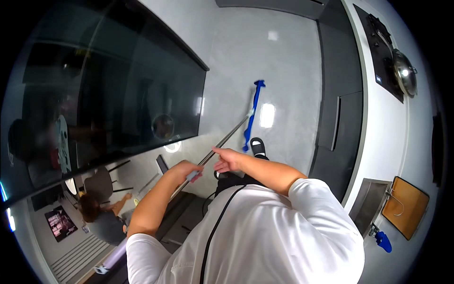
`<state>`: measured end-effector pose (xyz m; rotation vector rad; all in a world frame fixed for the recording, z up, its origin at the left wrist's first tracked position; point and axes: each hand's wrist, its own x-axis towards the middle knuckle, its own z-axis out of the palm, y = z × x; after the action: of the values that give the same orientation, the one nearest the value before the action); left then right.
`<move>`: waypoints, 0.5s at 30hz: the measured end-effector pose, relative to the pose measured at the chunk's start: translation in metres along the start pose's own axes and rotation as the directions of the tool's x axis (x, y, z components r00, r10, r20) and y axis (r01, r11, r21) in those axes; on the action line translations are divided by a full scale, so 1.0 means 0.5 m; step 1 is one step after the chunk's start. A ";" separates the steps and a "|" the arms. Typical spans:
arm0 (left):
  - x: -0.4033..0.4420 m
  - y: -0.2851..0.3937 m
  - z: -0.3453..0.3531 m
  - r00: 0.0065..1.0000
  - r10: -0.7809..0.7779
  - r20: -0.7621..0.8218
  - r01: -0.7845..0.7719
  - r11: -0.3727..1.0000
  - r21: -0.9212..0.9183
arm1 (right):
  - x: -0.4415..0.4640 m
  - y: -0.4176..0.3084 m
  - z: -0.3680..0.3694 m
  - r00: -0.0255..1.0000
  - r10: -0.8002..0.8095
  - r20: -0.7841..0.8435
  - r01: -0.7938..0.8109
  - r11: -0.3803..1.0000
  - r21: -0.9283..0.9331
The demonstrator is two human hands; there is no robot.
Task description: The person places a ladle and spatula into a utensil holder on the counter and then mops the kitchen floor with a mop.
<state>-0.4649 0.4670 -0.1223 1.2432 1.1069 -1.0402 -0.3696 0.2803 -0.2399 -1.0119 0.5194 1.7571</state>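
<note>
— Your grip?
— Your left hand clenched round the pole. Your right hand touches it farther along; how firmly, cannot tell.
— And the blue mop head?
— At the pole's far end, on grey floor, your slipper near. Farther off, right of the pole: cooktop.

On the floor, between glass panel at left and cabinets at right: mop head. Joined to the mop head, slanting behind and left of it, the handle. Just behind the mop head's near end, a slipper. Right of the mop head, above the cabinets, the surface, bearing a hob ahead and right, pan at the hob's far side. Behind and right of the mop head, the sink, board just beside. Well behind and left of the mop head, chair and another person.
</note>
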 end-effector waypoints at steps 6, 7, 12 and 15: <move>0.034 0.238 0.114 0.992 0.070 0.105 -0.061 0.995 -0.079 | 0.082 -0.199 -0.092 0.765 -0.526 -0.372 0.546 0.836 -0.059; -0.019 0.253 0.136 0.988 0.056 0.144 -0.058 0.998 0.008 | 0.085 -0.250 -0.134 0.743 -0.543 -0.391 0.564 0.823 -0.071; -0.066 0.256 0.164 0.987 0.144 0.078 -0.144 0.990 -0.003 | 0.088 -0.393 -0.207 0.815 -0.362 -0.452 0.551 0.727 0.409; 0.048 0.251 0.151 0.974 0.227 0.025 -0.223 0.969 -0.108 | 0.163 -0.368 -0.197 0.853 -0.307 -0.421 0.472 0.798 0.375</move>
<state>-0.3328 0.3991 -0.1241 1.2290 0.9546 -0.8205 -0.1758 0.3278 -0.3425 -0.9879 0.8369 1.0081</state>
